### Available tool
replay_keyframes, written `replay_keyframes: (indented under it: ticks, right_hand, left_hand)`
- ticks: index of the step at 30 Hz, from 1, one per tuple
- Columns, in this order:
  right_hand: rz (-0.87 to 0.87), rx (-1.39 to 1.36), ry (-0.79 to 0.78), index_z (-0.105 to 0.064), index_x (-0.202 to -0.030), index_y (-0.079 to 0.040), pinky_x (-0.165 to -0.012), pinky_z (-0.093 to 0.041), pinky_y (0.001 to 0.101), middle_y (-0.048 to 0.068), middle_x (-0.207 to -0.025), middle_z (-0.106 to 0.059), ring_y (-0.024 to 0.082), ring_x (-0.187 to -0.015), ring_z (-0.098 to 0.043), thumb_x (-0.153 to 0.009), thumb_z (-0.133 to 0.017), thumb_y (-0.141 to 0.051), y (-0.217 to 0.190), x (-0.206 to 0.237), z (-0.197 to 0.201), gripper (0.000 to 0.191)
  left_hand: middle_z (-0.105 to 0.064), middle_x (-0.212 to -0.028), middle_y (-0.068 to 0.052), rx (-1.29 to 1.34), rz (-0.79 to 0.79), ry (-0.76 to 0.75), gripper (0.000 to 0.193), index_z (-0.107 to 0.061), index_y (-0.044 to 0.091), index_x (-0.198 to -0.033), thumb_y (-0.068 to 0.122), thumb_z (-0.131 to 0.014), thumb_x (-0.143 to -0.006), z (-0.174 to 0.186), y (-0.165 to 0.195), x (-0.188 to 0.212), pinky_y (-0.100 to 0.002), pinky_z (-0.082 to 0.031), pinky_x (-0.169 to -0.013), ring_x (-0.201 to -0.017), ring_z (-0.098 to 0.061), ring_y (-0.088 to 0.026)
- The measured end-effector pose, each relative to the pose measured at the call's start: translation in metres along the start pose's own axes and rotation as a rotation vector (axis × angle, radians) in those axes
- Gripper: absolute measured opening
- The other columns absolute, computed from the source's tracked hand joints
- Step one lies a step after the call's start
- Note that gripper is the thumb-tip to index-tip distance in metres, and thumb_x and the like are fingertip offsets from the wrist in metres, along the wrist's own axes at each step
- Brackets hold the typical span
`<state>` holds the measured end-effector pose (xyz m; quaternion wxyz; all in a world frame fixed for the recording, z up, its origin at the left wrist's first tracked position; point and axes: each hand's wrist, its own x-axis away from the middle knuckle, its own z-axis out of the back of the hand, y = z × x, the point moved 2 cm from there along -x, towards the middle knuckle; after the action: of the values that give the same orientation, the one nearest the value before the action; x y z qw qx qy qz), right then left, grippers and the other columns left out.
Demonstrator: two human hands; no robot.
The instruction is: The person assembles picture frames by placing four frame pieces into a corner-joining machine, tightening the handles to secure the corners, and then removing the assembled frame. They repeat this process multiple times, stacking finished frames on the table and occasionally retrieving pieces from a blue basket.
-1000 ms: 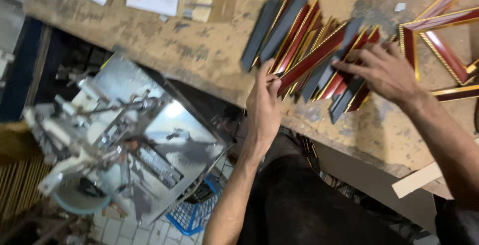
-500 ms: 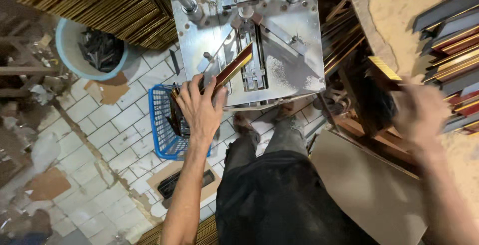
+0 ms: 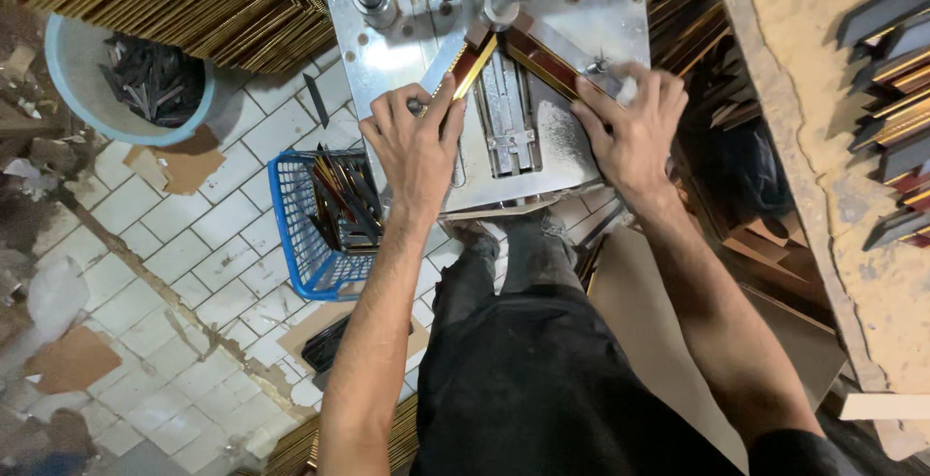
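Steel machine table (image 3: 572, 21) under two mitred frame mouldings (image 3: 542, 60)

Two mitred gilt-edged mouldings (image 3: 513, 55), corner-joined

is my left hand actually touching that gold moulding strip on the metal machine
Touching. The head view shows the left hand pressed flat on the gold moulding strip, fingers lying over its lower end.

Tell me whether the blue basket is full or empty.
Partly full: the blue basket on the tiled floor holds a heap of dark strips, leaving bare mesh at its near end.
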<state>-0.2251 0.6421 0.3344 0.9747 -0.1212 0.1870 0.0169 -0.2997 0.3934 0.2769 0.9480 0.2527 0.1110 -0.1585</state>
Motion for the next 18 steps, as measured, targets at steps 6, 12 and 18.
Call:
replay_keyframes:
  ticks: [6,12,18]
  right_hand:
    - [-0.029,-0.090,0.017,-0.081,-0.125,-0.019,-0.096,-0.030,0.0451,0.000,-0.124,-0.059,0.025,-0.117,-0.044,-0.101,-0.084,-0.025,-0.020,-0.040,-0.025,0.025]
    - [-0.057,-0.081,0.037,-0.080,-0.121,-0.019,-0.095,-0.031,0.0455,0.001,-0.116,-0.057,0.028,-0.113,-0.044,-0.098,-0.087,-0.030,-0.016,-0.031,-0.019,0.027]
    - [-0.057,-0.052,0.005,-0.081,-0.120,-0.021,-0.093,-0.033,0.0461,0.002,-0.114,-0.057,0.028,-0.110,-0.045,-0.094,-0.086,-0.029,-0.017,-0.041,-0.022,0.027]
  left_hand:
    - [-0.053,-0.106,0.002,0.028,-0.004,-0.013,0.037,-0.074,0.024,-0.131,0.038,-0.080,-0.098,-0.001,-0.001,0.001,-0.046,-0.032,-0.091,-0.108,-0.043,-0.023]
    - [-0.055,-0.102,0.001,0.055,-0.014,0.018,0.032,-0.078,0.022,-0.123,0.036,-0.083,-0.094,0.003,0.002,-0.001,-0.045,-0.033,-0.086,-0.098,-0.041,-0.025]
    - [-0.055,-0.102,0.000,0.052,-0.003,0.018,0.029,-0.079,0.022,-0.122,0.033,-0.084,-0.096,0.001,0.003,-0.002,-0.044,-0.035,-0.090,-0.098,-0.043,-0.025]
